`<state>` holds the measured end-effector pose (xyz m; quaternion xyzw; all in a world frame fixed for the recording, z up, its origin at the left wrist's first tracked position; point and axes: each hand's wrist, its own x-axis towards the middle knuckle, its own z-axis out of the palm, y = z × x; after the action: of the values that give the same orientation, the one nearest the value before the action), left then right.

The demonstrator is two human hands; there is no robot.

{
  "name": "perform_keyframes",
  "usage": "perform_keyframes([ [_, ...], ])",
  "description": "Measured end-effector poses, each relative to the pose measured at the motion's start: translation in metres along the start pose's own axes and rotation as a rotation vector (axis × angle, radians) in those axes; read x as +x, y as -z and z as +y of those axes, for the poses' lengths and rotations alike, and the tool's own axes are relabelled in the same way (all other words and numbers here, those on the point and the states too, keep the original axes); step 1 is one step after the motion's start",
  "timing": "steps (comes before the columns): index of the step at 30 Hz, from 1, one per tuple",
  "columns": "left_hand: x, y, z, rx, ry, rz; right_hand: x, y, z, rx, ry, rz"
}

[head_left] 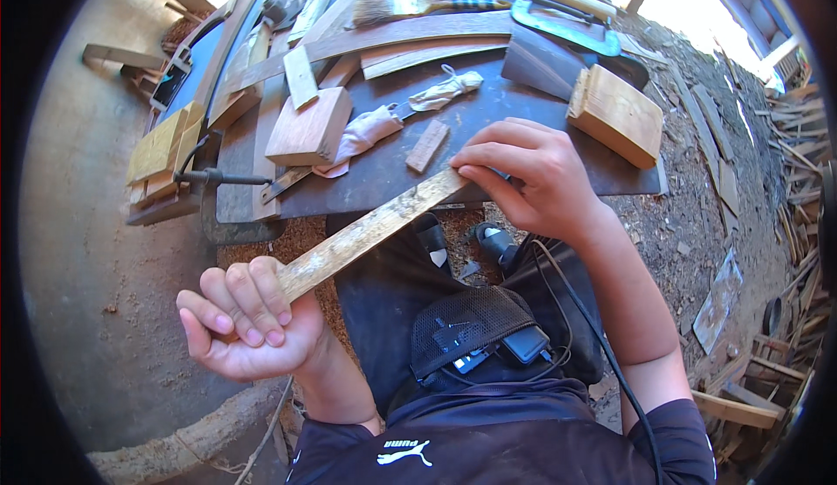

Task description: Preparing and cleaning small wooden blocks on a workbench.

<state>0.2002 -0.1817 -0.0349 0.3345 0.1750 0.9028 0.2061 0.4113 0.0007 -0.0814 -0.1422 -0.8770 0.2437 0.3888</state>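
Note:
A narrow, flat wooden strip [375,232] with dark stains slants across my lap, its far end up and to the right. My left hand [253,319] is curled around the near end, palm turned up. At the far end my right hand [532,176] pinches the strip between thumb and fingers, close to the bench edge. Just beyond the strip, a small wooden piece [427,146] lies on the dark workbench [349,197]. To its left are a cloth-wrapped tool [370,130] and a thick wooden block [305,128].
A clamp [228,177] grips the bench's left side beside stacked wood blocks [161,158]. Farther back lie a brush [392,8], a blue C-clamp [571,33] and long boards [410,32]. Another block [619,119] sits at the right corner. Scrap wood [802,206] is piled at far right.

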Motion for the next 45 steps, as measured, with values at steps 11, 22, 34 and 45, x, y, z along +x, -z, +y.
perform_keyframes([
  [11,0.0,0.004,-0.002,-0.026,0.036,0.016,0.002,-0.002,0.002,0.025,-0.042,-0.004],
  [22,0.015,0.009,-0.005,-0.066,0.102,-0.018,0.007,0.002,0.001,0.154,-0.259,-0.055],
  [34,-0.001,0.001,-0.005,-0.058,0.042,-0.021,0.0,0.001,0.007,0.141,-0.179,-0.032],
  [45,0.001,0.009,-0.003,-0.074,0.051,0.016,-0.026,0.035,-0.014,-0.379,-0.072,-0.17],
])
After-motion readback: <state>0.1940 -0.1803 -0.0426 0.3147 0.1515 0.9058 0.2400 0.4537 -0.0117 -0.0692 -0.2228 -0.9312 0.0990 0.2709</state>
